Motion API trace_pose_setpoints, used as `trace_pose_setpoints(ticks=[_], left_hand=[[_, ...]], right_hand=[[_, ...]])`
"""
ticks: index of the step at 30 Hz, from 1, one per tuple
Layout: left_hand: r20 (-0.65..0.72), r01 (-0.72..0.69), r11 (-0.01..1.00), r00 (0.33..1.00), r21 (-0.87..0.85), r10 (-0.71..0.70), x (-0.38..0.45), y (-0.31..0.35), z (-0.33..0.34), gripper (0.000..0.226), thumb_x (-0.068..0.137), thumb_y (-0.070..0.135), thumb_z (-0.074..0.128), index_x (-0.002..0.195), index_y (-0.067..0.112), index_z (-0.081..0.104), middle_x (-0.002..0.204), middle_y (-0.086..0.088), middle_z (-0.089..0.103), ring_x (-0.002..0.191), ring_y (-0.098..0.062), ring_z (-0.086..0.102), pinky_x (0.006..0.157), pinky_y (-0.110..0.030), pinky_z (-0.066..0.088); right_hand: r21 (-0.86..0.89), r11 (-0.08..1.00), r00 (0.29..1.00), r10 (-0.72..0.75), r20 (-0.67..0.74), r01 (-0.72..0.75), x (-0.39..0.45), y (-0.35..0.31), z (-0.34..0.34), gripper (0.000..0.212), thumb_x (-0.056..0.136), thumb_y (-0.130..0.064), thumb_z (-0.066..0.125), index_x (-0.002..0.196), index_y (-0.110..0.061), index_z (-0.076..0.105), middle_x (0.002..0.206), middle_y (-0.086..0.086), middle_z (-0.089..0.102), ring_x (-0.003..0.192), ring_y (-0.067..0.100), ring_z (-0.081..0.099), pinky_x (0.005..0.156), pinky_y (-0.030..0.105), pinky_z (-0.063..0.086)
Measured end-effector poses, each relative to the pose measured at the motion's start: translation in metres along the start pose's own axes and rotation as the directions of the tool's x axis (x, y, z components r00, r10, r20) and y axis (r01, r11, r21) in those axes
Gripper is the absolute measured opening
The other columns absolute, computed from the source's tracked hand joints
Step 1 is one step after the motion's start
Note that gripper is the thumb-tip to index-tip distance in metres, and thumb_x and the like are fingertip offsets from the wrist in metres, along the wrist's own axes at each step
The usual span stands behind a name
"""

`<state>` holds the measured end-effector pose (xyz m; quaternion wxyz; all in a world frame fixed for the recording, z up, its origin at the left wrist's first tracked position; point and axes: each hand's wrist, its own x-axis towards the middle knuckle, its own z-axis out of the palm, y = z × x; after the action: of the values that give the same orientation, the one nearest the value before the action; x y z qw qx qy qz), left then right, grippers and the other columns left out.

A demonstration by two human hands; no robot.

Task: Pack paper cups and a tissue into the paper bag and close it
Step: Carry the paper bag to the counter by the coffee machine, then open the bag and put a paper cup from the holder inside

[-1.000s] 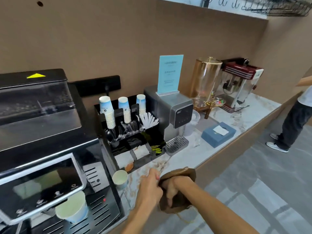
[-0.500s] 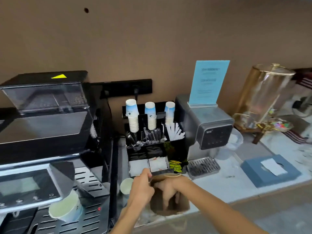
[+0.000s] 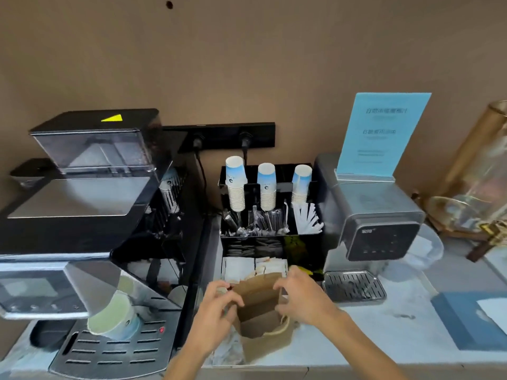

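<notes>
1. Brown paper bag (image 3: 259, 311) stands upright on the bench (image 3: 384, 338), just in front of the black organiser (image 3: 310, 250).
2. Left hand (image 3: 219, 311) fingers pinch the bag's left edge.
3. Right hand (image 3: 304, 294) fingers grip its right edge.
4. Stacked paper cups (image 3: 236, 187) stand at the organiser's back.

A plain brown wall (image 3: 247, 64) with one small dark hole (image 3: 169, 4) stands behind a pale marble counter (image 3: 384, 338). A black socket strip (image 3: 227, 134) is fixed on this wall.
</notes>
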<state>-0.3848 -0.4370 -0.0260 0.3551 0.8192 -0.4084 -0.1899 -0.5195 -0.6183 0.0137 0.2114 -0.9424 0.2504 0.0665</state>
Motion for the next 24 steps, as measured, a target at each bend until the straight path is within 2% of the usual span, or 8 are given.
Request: trace_pose_setpoints(ticks=[2,5,9,13,18,21,24], left_hand=[[0.073,0.029,1.000,0.997,-0.001,-0.028,0.004,-0.003,0.000,0.028,0.094,0.011,0.059,0.108,0.033,0.068,0.131,0.025,0.038,0.122,0.000,0.039,0.102,-0.018,0.035],[0.151,0.075,0.997,0.986,-0.020,-0.071,0.012,-0.004,-0.002,0.053,0.090,0.023,0.066,0.137,0.038,0.047,0.134,0.035,0.029,0.131,0.003,0.024,0.109,-0.017,0.019],[0.240,0.101,0.992,0.967,-0.077,-0.080,0.029,-0.004,-0.011,0.080,0.079,0.023,0.074,0.145,0.039,0.032,0.143,0.032,0.022,0.134,0.000,0.017,0.115,-0.026,0.017],[0.293,0.064,0.993,0.956,-0.098,-0.033,0.047,-0.014,-0.020,0.086,0.076,0.025,0.074,0.148,0.039,0.027,0.150,0.031,0.018,0.138,-0.002,0.014,0.119,-0.032,0.018],[0.306,0.040,0.979,0.952,-0.199,0.023,0.056,-0.030,-0.016,0.083,0.081,0.026,0.072,0.145,0.050,0.026,0.145,0.046,0.014,0.141,0.002,0.014,0.119,-0.033,0.019],[0.344,0.021,0.977,0.937,-0.212,0.054,0.059,-0.035,-0.017,0.080,0.083,0.029,0.070,0.143,0.057,0.024,0.144,0.051,0.010,0.143,0.001,0.012,0.118,-0.041,0.030],[0.361,0.019,0.974,0.930,-0.225,0.065,0.064,-0.038,-0.020,0.081,0.081,0.034,0.069,0.140,0.063,0.023,0.143,0.054,0.009,0.144,0.001,0.012,0.116,-0.047,0.034]], right_hand=[[0.020,0.995,0.991,0.095,0.097,-0.098,0.001,0.002,0.007,0.079,0.078,-0.042,0.078,0.145,-0.029,0.038,0.121,0.000,0.033,0.116,0.022,0.049,0.095,0.035,0.047],[0.162,0.968,0.966,0.155,0.205,-0.190,0.005,0.001,0.014,0.108,0.069,-0.046,0.084,0.152,-0.032,0.016,0.133,0.000,0.026,0.124,0.025,0.049,0.102,0.038,0.047],[0.374,0.900,0.968,0.159,0.193,-0.222,0.015,-0.007,0.019,0.119,0.066,-0.036,0.088,0.154,-0.029,0.009,0.136,0.002,0.027,0.128,0.022,0.042,0.106,0.036,0.044],[0.435,0.863,0.966,0.215,0.145,-0.258,0.027,-0.015,0.020,0.110,0.072,-0.029,0.084,0.153,-0.026,0.011,0.134,0.002,0.029,0.122,0.017,0.037,0.106,0.032,0.041],[0.485,0.833,0.964,0.243,0.110,-0.265,0.027,-0.016,0.024,0.096,0.077,-0.032,0.078,0.150,-0.032,0.015,0.134,0.001,0.032,0.121,0.015,0.038,0.105,0.030,0.040],[0.545,0.804,0.964,0.264,0.033,-0.239,0.019,-0.015,0.030,0.078,0.087,-0.033,0.070,0.146,-0.037,0.020,0.135,-0.004,0.033,0.119,0.010,0.039,0.103,0.025,0.037],[0.488,0.843,0.961,0.276,-0.032,-0.226,0.017,-0.012,0.027,0.048,0.092,-0.035,0.065,0.130,-0.044,0.037,0.120,-0.008,0.042,0.105,0.006,0.047,0.093,0.022,0.041]])
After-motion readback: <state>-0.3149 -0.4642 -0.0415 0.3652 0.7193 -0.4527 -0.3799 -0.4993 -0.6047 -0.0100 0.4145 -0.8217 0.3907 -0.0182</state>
